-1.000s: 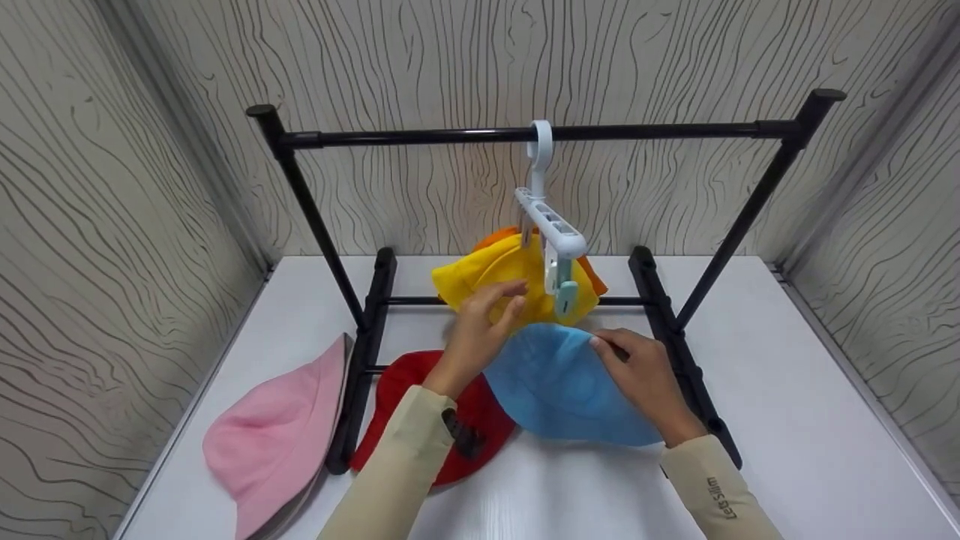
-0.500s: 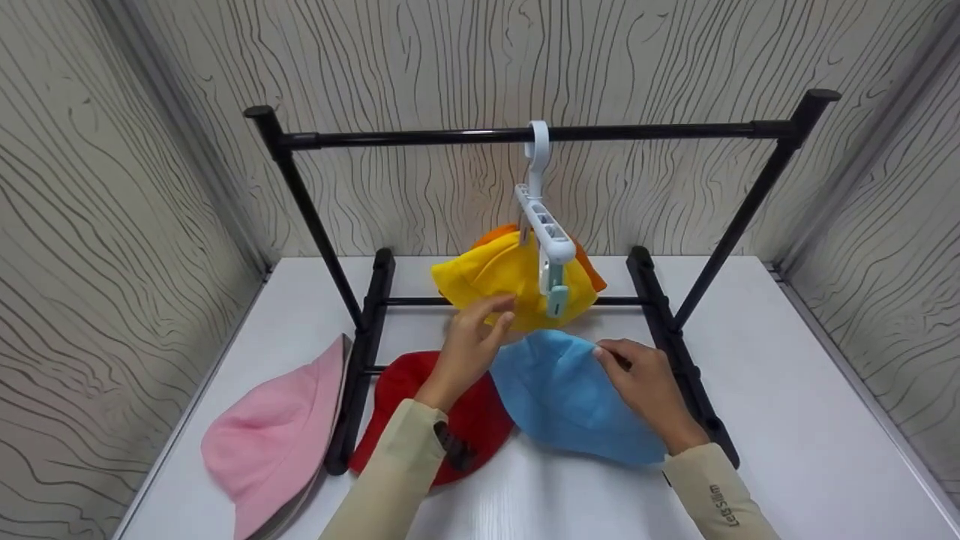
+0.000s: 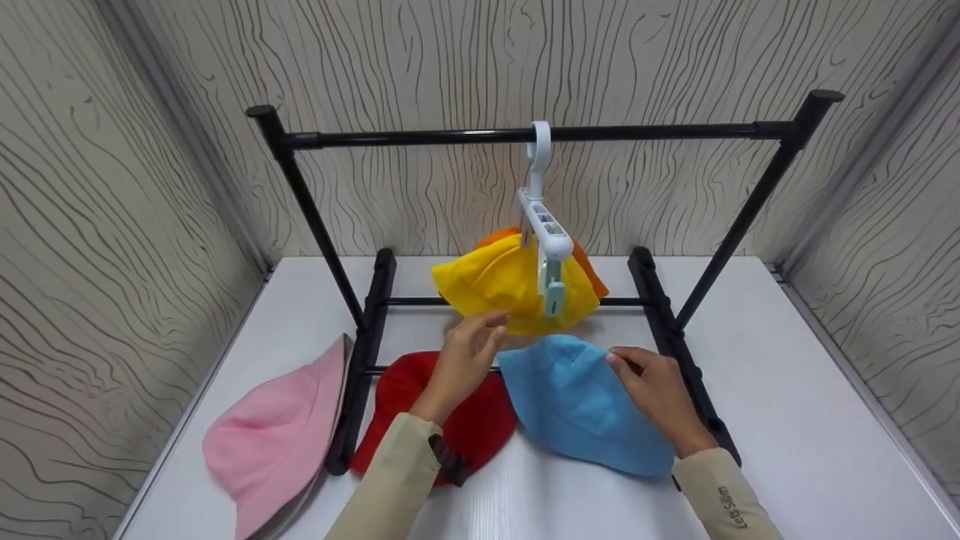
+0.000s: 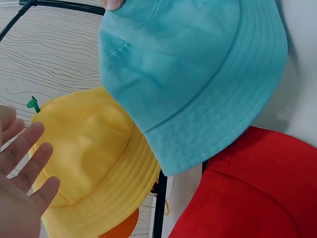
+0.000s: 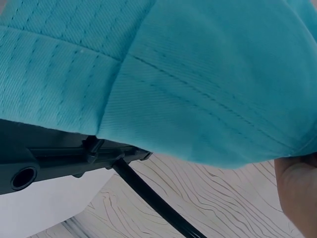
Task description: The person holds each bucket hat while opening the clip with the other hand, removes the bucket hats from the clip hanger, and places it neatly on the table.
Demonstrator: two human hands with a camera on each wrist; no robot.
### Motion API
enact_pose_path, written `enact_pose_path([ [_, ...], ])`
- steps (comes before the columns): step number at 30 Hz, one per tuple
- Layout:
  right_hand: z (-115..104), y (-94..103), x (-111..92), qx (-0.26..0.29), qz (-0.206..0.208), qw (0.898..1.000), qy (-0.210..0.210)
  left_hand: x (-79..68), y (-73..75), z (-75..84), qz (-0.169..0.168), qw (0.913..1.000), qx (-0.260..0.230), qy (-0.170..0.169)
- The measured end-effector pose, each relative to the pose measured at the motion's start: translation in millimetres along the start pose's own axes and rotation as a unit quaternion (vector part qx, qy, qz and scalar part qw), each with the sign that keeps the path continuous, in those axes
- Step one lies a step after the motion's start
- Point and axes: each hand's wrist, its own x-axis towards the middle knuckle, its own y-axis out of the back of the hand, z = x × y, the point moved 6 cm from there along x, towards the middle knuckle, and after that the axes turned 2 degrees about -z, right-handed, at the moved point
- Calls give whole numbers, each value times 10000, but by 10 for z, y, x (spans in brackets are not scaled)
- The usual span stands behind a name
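Note:
My right hand [image 3: 660, 390] pinches the top of a light blue bucket hat [image 3: 581, 405], its brim hanging down toward the table. To the left, my left hand [image 3: 465, 360] has loosely bent, spread fingers with nothing between them. That hand is near a yellow bucket hat [image 3: 495, 281], which hangs from a white clip hanger [image 3: 546, 225] in front of an orange hat [image 3: 591, 270]. A pale green clip [image 3: 554, 298] dangles at the hanger's near end, holding nothing. Below my left wrist lies a red bucket hat [image 3: 480, 420], partly covered by the sleeve and the blue hat.
A black rack [image 3: 405, 137] stands on the white table [image 3: 810, 420], its top bar carrying the hanger. A pink bucket hat [image 3: 270, 427] lies by the rack's left foot. Wood-patterned panels [image 3: 420, 60] close in the back and both sides.
The blue hat and my right hand have moved slightly down and right, away from the hanger. My left hand has drawn back a little toward me. The hanger has swung slightly left.

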Motion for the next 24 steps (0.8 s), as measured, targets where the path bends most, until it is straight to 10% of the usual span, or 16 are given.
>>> enact_pose_path([
  [24,360,-46,34,40,-8,9975,-703,-203,35,-238,55,9988,283,396],
])
